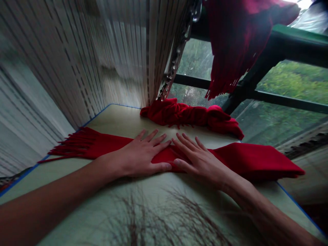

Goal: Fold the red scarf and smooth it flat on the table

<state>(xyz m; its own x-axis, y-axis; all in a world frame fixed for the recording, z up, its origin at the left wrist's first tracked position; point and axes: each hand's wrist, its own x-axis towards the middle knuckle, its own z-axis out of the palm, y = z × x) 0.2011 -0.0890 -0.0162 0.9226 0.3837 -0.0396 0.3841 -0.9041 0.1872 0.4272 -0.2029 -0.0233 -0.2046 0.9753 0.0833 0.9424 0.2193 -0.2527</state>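
A red fringed scarf (246, 159) lies folded in a long strip across the pale table. Its fringe spreads out at the left, and its right end reaches the table's right edge. My left hand (142, 155) rests flat on the middle of the scarf with fingers spread. Just to the right, my right hand (196, 157) lies flat on the same cloth, fingers apart. The two thumbs almost meet over the red fabric. Behind the hands, a second red cloth (184, 114) lies bunched up at the table's far edge.
The pale table (89, 201) has a blue edge. A striped curtain (123, 51) hangs at its left and back. More red fringed fabric (230, 44) hangs before the dark-framed window (292, 82) at upper right. Blurred strands of hair cross the bottom of the view.
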